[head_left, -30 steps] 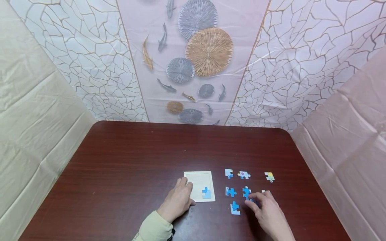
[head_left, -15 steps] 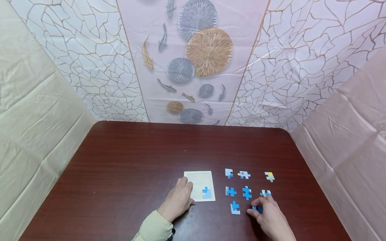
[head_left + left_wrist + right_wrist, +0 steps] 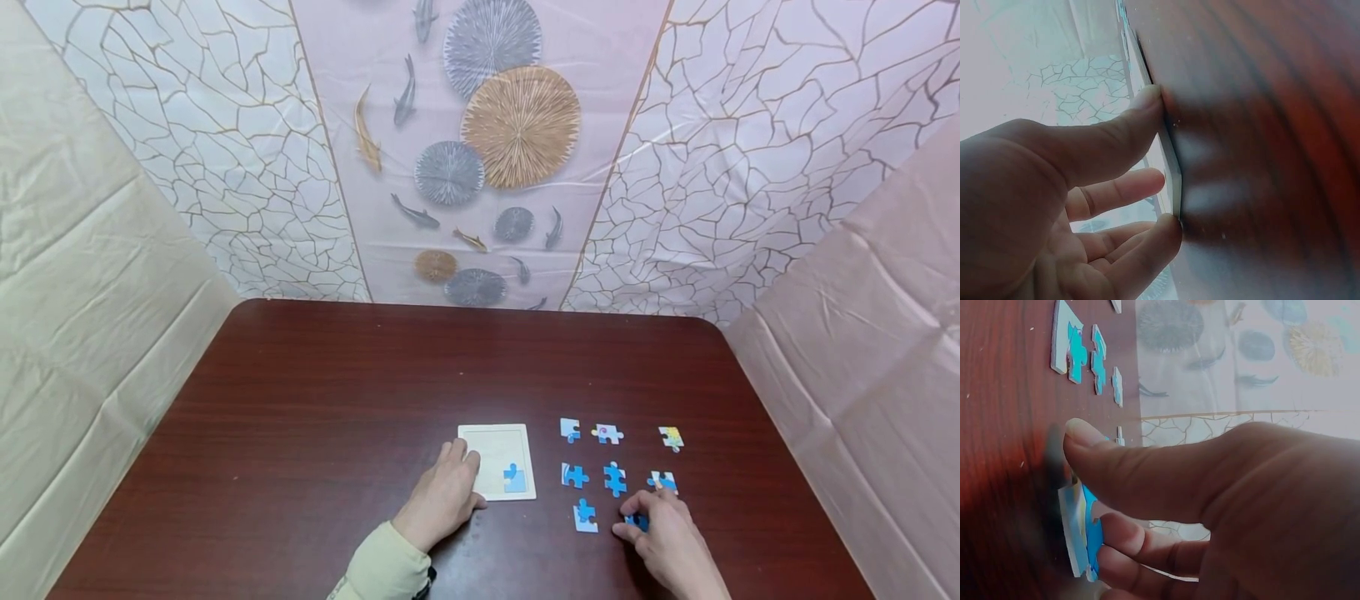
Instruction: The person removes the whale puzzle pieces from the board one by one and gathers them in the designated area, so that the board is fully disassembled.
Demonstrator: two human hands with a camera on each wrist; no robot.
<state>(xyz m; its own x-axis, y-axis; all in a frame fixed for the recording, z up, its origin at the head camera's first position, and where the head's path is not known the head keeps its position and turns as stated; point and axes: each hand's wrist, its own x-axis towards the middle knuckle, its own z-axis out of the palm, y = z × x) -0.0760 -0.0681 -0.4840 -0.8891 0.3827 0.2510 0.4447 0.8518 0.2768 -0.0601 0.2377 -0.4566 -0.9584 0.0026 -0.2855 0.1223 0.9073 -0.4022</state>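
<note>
My left hand holds the pale puzzle tray by its left side and near corner. The left wrist view shows the thumb and fingertips on the tray's edge. One light-blue corner piece lies inside the tray, at its lower right. Over on the right, my right hand pinches a blue puzzle piece between thumb and fingers, low at the table. Part of that piece is hidden by the hand; its pale edge and blue face show in the right wrist view.
Several loose pieces lie right of the tray: a corner piece nearest me, two blue ones, a pink-marked piece, and a yellow-flowered piece farther right. Another piece sits just beyond the right fingers. Patterned cloth stands behind the table.
My right hand has shifted slightly right and toward me, off the middle blue piece, and its fingers now close around the nearer blue piece. The left hand has stayed on the tray.
</note>
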